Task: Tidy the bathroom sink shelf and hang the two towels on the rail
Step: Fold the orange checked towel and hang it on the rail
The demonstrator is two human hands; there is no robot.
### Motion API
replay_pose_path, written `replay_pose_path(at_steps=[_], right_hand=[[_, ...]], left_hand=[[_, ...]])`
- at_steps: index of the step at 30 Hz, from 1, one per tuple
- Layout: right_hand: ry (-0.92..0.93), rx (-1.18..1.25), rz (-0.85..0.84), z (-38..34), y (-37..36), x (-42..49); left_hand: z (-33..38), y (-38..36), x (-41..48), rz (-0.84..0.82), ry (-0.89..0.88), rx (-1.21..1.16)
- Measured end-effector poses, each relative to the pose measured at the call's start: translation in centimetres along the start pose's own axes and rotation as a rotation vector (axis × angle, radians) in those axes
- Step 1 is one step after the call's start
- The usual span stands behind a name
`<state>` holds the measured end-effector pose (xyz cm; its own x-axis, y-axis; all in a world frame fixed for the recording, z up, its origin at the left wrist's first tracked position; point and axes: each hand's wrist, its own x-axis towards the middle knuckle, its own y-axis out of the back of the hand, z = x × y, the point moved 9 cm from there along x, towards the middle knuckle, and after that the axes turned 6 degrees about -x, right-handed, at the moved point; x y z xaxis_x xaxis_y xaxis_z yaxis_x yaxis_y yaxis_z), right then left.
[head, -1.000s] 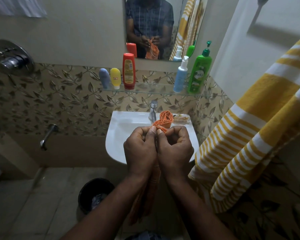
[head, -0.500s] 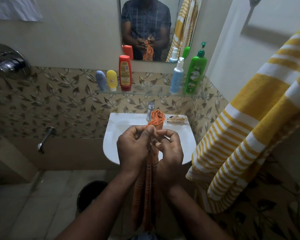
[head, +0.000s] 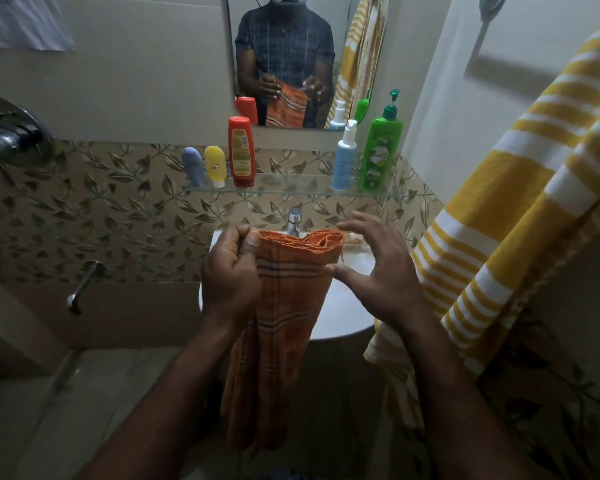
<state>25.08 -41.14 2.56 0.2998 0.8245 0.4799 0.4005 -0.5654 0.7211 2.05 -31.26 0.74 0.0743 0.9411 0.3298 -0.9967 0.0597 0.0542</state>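
An orange checked towel (head: pixel 281 317) hangs folded in front of the white sink (head: pixel 347 306). My left hand (head: pixel 231 271) pinches its top left corner. My right hand (head: pixel 374 268) is spread open beside the towel's right edge, thumb touching the cloth. A yellow and white striped towel (head: pixel 492 244) hangs at the right. On the glass shelf (head: pixel 291 189) stand a blue tube (head: pixel 193 166), a yellow tube (head: pixel 214 166), a red bottle (head: pixel 241 150), a light blue spray bottle (head: pixel 344 157) and a green pump bottle (head: pixel 380 150).
A mirror (head: pixel 291 60) above the shelf reflects the person and the towel. The tap (head: pixel 294 221) rises behind the towel. A shower valve (head: pixel 7 133) and a spout (head: pixel 84 287) are on the left tiled wall. The floor lies below.
The towel was bunched between both hands; now its top is spread wide. My right hand let go and opened to the right, while my left hand kept its grip.
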Motion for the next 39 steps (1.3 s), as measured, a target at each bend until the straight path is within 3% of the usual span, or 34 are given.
replay_pose_path(at_steps=[3, 14, 26, 34, 39], right_hand=[[0.047, -0.046, -0.135, -0.2, -0.8, 0.6], [0.279, 0.124, -0.144, -3.6, -1.4, -0.2], [0.246, 0.045, -0.179, -3.1, -2.2, 0.2], [0.1, -0.284, -0.198, -0.6, -1.7, 0.5], [0.18, -0.272, -0.183, -2.6, -1.5, 0.1]], left_hand=[[0.1, 0.4, 0.3, -0.007, 0.02, -0.04], [0.5, 1.2, -0.3, -0.016, 0.03, -0.051], [-0.1, 1.3, 0.0, -0.03, 0.022, -0.067], [-0.2, 1.9, 0.6, -0.018, -0.028, 0.069], [-1.6, 2.7, 1.0, 0.006, 0.026, 0.089]])
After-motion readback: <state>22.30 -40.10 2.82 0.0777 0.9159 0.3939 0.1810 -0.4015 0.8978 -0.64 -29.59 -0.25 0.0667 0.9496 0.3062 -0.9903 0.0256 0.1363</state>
